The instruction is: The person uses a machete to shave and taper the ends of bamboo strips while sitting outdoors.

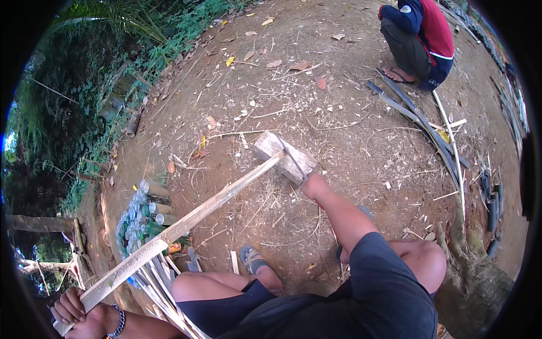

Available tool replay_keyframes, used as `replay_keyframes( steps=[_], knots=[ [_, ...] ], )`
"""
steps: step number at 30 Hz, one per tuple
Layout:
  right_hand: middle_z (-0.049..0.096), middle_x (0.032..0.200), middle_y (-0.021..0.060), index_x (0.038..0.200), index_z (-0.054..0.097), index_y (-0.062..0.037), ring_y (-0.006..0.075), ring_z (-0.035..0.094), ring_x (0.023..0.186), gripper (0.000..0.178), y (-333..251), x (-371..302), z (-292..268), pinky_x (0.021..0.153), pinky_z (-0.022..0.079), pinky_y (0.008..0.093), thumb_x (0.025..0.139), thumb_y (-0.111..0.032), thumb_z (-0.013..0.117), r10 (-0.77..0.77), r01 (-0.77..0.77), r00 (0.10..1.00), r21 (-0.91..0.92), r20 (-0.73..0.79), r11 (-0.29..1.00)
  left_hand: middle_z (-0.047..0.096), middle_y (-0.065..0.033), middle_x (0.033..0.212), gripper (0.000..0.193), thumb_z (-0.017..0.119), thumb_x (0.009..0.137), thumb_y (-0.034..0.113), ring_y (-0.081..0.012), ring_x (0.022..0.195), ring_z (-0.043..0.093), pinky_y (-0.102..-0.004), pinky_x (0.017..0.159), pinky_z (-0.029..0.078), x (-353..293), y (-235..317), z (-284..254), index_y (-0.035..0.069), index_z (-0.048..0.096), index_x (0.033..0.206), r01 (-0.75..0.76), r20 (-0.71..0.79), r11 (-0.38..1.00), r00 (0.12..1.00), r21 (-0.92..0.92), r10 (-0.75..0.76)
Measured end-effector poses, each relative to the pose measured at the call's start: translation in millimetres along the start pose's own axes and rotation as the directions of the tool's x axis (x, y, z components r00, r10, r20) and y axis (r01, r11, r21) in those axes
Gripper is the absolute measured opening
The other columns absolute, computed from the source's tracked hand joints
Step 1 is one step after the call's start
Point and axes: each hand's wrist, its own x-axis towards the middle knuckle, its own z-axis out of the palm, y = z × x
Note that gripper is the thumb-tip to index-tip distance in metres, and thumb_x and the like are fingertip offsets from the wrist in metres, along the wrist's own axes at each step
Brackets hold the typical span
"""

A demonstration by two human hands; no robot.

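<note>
My left hand (79,314), with a chain bracelet at its wrist, is wrapped round the near end of a long pale split-bamboo slat (206,213). The slat slants up and to the right, its far end on a wooden block (304,160) lying on the ground. In my closed right hand (317,187) is a knife, its dark narrow blade (293,159) seen nearly edge-on. That blade crosses over the block at the slat's far tip; whether it bites into the bamboo I cannot tell. My fingers hide the knife's handle.
Thin bamboo strips (161,288) lie beside my left leg, near a heap of bottles (141,217). Ahead on the right a person (420,39) squats by dark split bamboo pieces (420,121). A tree trunk (471,277) stands by my right knee. Shavings litter the dirt.
</note>
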Motion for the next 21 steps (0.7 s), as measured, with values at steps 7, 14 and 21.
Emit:
replay_keyframes(
  steps=[7,14,21],
  knots=[
    [0.067,0.109,0.0255,0.112,0.065,0.0014,0.0388,0.066,0.101,0.035,24,12,12,0.089,0.052,0.0432,0.081,-0.013,0.058,0.087,-0.083,0.98,-0.029,0.18,0.996,0.034,0.0048,0.049,0.073,0.031,0.082,0.085,-0.0083,0.041,0.03,-0.0235,0.05,0.029,-2,-4,2,0.013,0.039,0.066,-0.013,0.088,0.988,0.996,-0.156,0.027],
    [0.064,0.082,0.023,0.111,0.059,0.0018,0.0345,0.066,0.078,0.028,-86,-100,-28,0.074,0.055,0.0423,0.089,-0.015,0.055,-0.115,0.083,0.986,0.245,0.12,0.966,0.036,0.0089,0.047,0.079,0.038,0.067,0.096,-0.0027,0.038,0.031,-0.018,0.045,0.024,-12,-1,9,0.017,0.038,0.063,-0.071,0.099,0.972,0.99,-0.223,0.095],
    [0.066,0.085,0.0143,0.104,0.056,-0.0032,0.0303,0.067,0.079,0.017,-157,-174,-48,0.067,0.055,0.0447,0.088,-0.008,0.056,-0.55,0.537,0.831,0.133,0.087,0.833,0.036,0.0112,0.042,0.075,0.034,0.072,0.094,0.0007,0.032,0.027,-0.0134,0.034,0.018,-12,-6,26,0.019,0.037,0.061,-0.09,0.151,0.938,0.977,-0.334,0.148]
  ],
)
